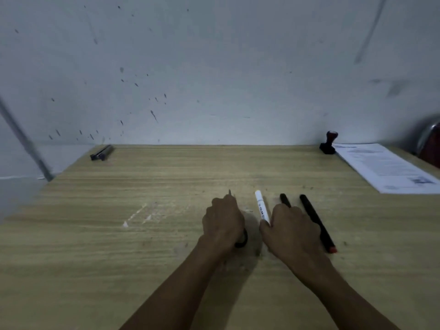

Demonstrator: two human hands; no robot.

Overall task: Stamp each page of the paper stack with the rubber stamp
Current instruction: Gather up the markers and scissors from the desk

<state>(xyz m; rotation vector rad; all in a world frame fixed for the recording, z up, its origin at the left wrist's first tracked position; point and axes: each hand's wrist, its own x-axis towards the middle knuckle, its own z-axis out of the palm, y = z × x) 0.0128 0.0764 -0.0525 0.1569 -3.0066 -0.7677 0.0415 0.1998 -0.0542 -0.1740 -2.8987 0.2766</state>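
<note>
The rubber stamp, black base with a dark red knob, stands upright at the table's far right edge by the wall. Just to its right lies the stack of printed paper, touching the stamp's base. Both hands are near the table's middle, far from the stamp and the paper. My left hand grips a pair of scissors; a metal tip pokes out above the fingers and a black loop shows below. My right hand lies curled over a black pen, its thumb against a white marker.
A long black pen with a red end lies just right of my right hand. A dark bar-shaped object sits at the far left corner of the wooden table. A shiny metal and red object stands beyond the paper.
</note>
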